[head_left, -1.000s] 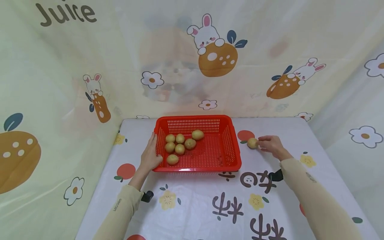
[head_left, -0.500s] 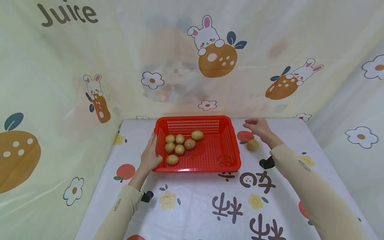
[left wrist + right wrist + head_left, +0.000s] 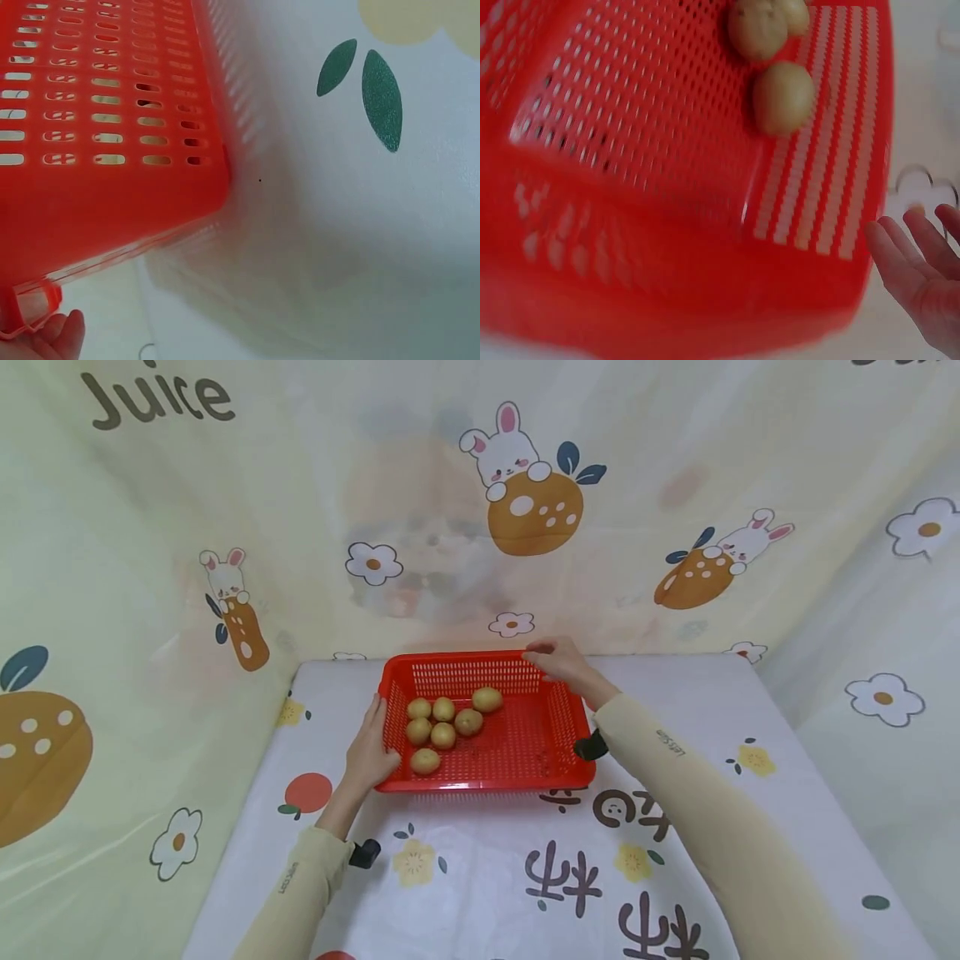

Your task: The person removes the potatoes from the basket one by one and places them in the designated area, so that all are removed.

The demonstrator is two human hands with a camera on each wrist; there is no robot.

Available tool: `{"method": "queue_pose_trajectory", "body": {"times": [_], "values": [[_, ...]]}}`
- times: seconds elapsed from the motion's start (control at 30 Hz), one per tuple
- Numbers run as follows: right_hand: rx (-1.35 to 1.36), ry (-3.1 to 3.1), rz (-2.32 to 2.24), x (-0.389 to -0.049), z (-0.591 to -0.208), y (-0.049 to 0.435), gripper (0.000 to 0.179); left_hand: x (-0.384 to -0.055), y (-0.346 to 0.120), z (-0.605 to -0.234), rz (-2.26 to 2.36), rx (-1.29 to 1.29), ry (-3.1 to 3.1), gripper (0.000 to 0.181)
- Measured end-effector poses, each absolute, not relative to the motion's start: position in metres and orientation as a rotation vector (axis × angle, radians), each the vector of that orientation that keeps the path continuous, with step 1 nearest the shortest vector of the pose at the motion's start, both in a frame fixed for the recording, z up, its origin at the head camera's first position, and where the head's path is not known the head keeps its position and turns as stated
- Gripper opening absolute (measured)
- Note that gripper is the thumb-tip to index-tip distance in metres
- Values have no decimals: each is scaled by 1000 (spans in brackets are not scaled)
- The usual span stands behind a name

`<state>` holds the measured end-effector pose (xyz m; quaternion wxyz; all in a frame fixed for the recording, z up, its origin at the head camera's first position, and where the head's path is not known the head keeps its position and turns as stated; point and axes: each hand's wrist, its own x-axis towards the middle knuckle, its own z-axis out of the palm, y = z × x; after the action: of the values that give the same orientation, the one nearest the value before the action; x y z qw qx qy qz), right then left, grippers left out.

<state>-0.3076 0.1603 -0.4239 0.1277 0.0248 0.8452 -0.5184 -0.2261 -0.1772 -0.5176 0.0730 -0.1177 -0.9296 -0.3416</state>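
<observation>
A red plastic basket with slotted walls stands at the back of the table. Several potatoes lie in its left half. My left hand holds the basket's left side, fingers along the outer wall and thumb over the rim near the front corner. In the left wrist view, its fingertips show beside the rim. My right hand hovers over the basket's back right corner, fingers spread and nothing held. The right wrist view shows that hand loosely extended beside the rim, with a pale potato inside the basket.
A white printed tablecloth covers the table. Patterned curtains close off the back and both sides. My right sleeve reaches across the area right of the basket and covers part of it.
My right hand has left the loose potato right of the basket and moved back and left over the basket corner. That potato is now hidden from view. The left hand stays put.
</observation>
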Motion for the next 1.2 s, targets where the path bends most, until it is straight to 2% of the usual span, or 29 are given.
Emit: {"method": "queue_pose_trajectory", "body": {"times": [0.13, 0.33, 0.57, 0.7, 1.2], "values": [[53, 2470, -1514, -315, -437, 137, 42, -228, -177, -517, -1037, -372, -2775, 91], [186, 2368, -1538, -320, -461, 113, 42, -228, -180, -521, -1046, -335, -2773, 91], [130, 2534, -1380, -320, -489, 107, 39, -234, -174, -520, -1054, -409, -2754, 91], [93, 2545, -1398, -316, -502, 96, 38, -230, -177, -521, -1042, -356, -2783, 92], [280, 2625, -1467, -321, -515, 84, 24, -231, -180, -524, -1010, -351, -2793, 92]]}}
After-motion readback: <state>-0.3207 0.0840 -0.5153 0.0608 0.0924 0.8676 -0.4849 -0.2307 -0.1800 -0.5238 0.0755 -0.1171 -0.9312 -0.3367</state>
